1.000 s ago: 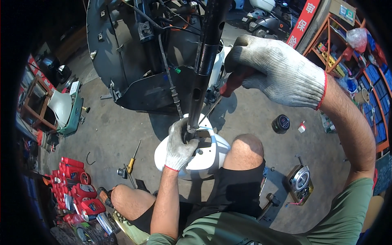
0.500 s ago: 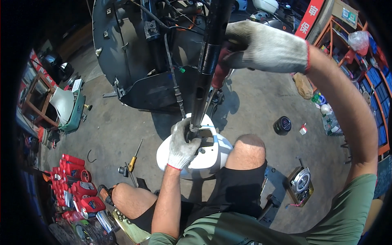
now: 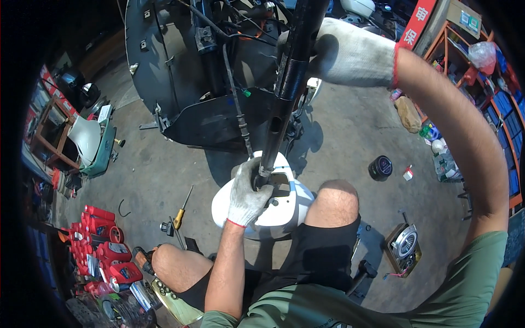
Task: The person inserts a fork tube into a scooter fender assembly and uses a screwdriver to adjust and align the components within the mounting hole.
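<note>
A long black metal tube point(image 3: 279, 109) with slots in its side slants up from between my knees past the top edge. My gloved left hand point(image 3: 249, 188) is closed around its lower end, over a white plastic cover point(image 3: 284, 213) with openings. Higher up, my gloved right hand point(image 3: 350, 53) is closed on the tube from behind, with fingertips showing past its left side. Whether it holds anything else is hidden. Left of the tube hangs a thin cable point(image 3: 239, 112) with metal fittings. Behind stands a partly stripped vehicle body with a dark panel point(image 3: 219, 123) and loose wires.
On the floor at left lie a yellow-handled screwdriver point(image 3: 179, 217) and several red bottles point(image 3: 112, 251). A green bin point(image 3: 101, 153) stands farther back. To the right are a round black container point(image 3: 380, 168), a tray with a round metal part point(image 3: 404, 243), and orange shelving point(image 3: 492, 109).
My right hand has shifted slightly up and its fingers now reach behind the tube. The red-handled tool beside it is out of sight. The tube's upper part has tilted a little right.
</note>
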Action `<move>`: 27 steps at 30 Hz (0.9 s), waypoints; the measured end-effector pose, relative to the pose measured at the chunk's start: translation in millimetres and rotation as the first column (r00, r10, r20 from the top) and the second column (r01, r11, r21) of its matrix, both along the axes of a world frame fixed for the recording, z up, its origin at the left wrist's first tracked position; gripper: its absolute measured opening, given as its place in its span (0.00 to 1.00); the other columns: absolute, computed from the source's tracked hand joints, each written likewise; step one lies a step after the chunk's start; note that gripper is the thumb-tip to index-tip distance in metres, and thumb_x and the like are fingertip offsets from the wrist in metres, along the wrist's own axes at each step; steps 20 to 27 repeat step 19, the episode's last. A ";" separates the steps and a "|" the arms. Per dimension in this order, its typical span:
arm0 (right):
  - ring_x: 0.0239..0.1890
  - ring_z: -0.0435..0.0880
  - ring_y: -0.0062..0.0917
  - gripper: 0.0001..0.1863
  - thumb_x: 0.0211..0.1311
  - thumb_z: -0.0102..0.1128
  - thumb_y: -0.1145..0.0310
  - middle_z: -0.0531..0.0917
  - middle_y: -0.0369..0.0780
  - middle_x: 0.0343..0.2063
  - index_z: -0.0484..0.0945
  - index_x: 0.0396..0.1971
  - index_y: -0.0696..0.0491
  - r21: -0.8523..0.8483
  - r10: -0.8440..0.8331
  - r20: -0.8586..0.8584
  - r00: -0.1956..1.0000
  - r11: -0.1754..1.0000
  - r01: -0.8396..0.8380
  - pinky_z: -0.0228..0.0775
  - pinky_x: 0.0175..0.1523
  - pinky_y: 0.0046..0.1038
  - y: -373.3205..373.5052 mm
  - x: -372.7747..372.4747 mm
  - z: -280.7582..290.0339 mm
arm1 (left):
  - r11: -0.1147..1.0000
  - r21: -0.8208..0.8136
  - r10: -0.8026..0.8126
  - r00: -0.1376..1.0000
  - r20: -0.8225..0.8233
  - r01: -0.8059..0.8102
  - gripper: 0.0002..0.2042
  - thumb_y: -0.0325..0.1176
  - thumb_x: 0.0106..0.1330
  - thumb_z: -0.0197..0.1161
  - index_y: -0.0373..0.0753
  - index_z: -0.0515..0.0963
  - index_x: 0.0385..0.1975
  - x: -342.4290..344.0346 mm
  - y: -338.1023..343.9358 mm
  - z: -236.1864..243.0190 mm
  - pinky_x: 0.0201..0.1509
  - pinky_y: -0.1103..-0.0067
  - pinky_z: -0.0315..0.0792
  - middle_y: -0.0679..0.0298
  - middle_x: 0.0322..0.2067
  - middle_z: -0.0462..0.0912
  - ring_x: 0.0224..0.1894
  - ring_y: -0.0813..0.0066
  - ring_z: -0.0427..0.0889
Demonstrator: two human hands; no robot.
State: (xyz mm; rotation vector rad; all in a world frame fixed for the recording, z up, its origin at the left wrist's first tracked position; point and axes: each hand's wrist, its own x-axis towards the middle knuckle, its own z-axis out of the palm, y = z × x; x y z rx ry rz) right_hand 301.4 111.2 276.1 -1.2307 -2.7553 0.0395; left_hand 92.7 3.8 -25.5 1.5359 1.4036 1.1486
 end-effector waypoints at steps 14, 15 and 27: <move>0.41 0.93 0.33 0.17 0.73 0.65 0.59 0.90 0.42 0.37 0.85 0.53 0.54 -0.174 -0.011 0.096 0.995 0.984 0.028 0.88 0.48 0.38 -16.8 -12.4 20.5 | 1.000 0.009 0.003 0.997 -0.077 -0.002 0.23 0.29 0.58 0.68 0.34 0.78 0.56 -5.6 -1.7 -0.6 0.55 0.70 0.79 0.57 0.44 0.83 0.45 0.66 0.85; 0.42 0.92 0.33 0.18 0.74 0.66 0.60 0.90 0.44 0.40 0.84 0.54 0.55 -0.129 -0.045 0.091 0.995 0.990 0.056 0.89 0.48 0.36 -17.3 -14.2 16.2 | 1.000 0.015 -0.008 0.995 -0.102 0.010 0.22 0.30 0.59 0.68 0.34 0.79 0.55 -8.6 -1.9 -0.3 0.54 0.69 0.79 0.57 0.44 0.83 0.45 0.64 0.84; 0.47 0.92 0.36 0.16 0.75 0.67 0.61 0.90 0.44 0.43 0.85 0.56 0.51 0.090 -0.212 0.257 0.943 0.977 0.195 0.88 0.52 0.35 -29.3 -29.9 19.4 | 0.997 0.063 -0.031 0.986 -0.163 0.041 0.22 0.29 0.58 0.67 0.36 0.79 0.55 -11.9 -0.4 -4.0 0.55 0.67 0.78 0.59 0.45 0.84 0.46 0.59 0.84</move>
